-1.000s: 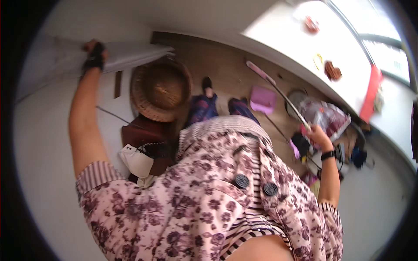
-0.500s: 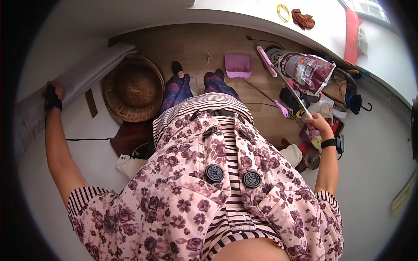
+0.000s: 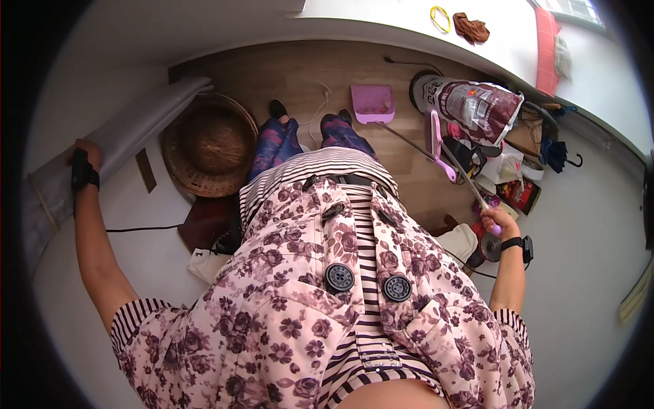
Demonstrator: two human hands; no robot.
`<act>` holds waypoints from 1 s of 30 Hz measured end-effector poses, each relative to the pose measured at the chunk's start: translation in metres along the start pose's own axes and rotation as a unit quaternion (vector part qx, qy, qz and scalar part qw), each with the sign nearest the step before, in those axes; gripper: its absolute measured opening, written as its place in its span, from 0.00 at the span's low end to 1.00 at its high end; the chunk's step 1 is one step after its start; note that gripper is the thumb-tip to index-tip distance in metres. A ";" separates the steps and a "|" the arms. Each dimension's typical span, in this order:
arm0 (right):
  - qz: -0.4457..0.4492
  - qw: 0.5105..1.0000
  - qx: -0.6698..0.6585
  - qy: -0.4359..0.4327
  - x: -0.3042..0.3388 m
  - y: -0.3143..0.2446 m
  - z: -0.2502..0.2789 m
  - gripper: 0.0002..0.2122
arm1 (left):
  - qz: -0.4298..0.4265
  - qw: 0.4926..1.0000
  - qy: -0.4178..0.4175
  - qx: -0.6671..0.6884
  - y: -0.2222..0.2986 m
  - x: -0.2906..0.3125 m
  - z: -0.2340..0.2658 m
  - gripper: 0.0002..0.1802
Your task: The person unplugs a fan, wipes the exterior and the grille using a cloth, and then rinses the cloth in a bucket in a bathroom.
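Note:
My right hand is closed around the handle of a broom with a pink head. Its thin pole slants away from me, and the broom head is beside a large maroon and white bag. A pink dustpan lies on the floor ahead of my feet, its long handle pointing back to the right, close to the broom head. At the far left, my left hand, with a black band at the wrist, grips the edge of a long grey roll of sheeting; some of its fingers are hidden.
A round woven basket is left of my legs. The maroon bag, a dark blue umbrella and plastic bags crowd the right side. A brown cloth and a yellow loop lie on the white ledge. Cords trail over the floor.
My right hand has pulled back toward me with the broom, bringing its pink head from the bag's far left side nearer to the dustpan handle. My left hand has shifted slightly down the roll.

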State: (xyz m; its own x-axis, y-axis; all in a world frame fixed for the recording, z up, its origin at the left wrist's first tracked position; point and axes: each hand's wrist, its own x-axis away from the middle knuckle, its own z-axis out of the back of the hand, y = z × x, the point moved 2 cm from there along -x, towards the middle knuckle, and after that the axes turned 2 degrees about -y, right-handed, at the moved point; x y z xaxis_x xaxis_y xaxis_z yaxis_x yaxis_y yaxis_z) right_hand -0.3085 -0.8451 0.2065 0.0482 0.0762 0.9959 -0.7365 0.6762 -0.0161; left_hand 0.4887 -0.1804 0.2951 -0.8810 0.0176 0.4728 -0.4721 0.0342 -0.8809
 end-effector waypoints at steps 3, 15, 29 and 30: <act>-0.035 0.999 -0.024 -0.005 -0.007 0.023 0.003 0.05 | 0.015 0.999 -0.014 0.034 -0.009 0.019 0.015 0.15; 0.016 0.923 0.382 0.046 -0.014 0.042 -0.076 0.04 | 0.108 0.984 -0.033 0.135 -0.014 0.033 0.016 0.17; 0.278 0.865 0.404 -0.106 -0.018 -0.112 -0.254 0.07 | 0.091 0.989 0.009 0.113 -0.047 0.072 0.089 0.13; 0.273 0.843 0.453 -0.093 -0.031 -0.127 -0.257 0.08 | 0.081 0.988 0.005 0.130 -0.018 0.081 0.089 0.14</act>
State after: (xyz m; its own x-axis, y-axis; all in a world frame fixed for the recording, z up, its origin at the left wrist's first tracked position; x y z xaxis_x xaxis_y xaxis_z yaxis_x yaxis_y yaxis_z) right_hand -0.0433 -0.7452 0.1551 -0.5103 0.0227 0.8597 -0.8318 -0.2672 -0.4866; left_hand 0.4234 -0.2690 0.3470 -0.9460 0.0124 0.3240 -0.3181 -0.2282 -0.9202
